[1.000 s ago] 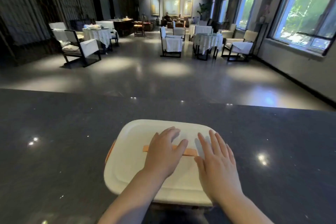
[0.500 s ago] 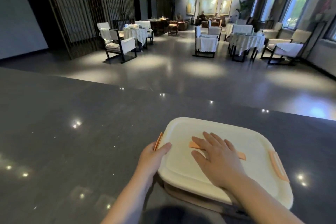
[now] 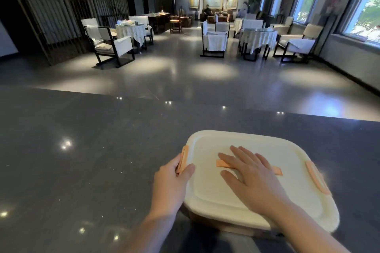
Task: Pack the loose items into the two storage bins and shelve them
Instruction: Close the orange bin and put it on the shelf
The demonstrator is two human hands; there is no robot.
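Observation:
A storage bin with a cream lid [image 3: 253, 150] stands at the near edge of the dark stone counter [image 3: 82, 150]. The lid has an orange handle strip [image 3: 276, 170] across its middle and an orange latch on each short side. My left hand [image 3: 171, 183] grips the left latch [image 3: 183, 159], with the thumb on the lid's edge and the fingers curled round the latch. My right hand [image 3: 251, 178] lies flat on the lid's middle, fingers straight, covering part of the handle strip. The right latch [image 3: 316, 176] is untouched. The bin's body and contents are hidden under the lid.
The counter stretches wide to the left and behind the bin. Beyond it lies a lounge floor with white-draped chairs [image 3: 114, 47] and round tables [image 3: 258, 37]. Two people sit on a sofa [image 3: 216, 13] at the far wall.
A second ago both hands lay flat on the lid. My left hand has moved to the left latch and closed its fingers round it. The view turned left; my right hand stays flat.

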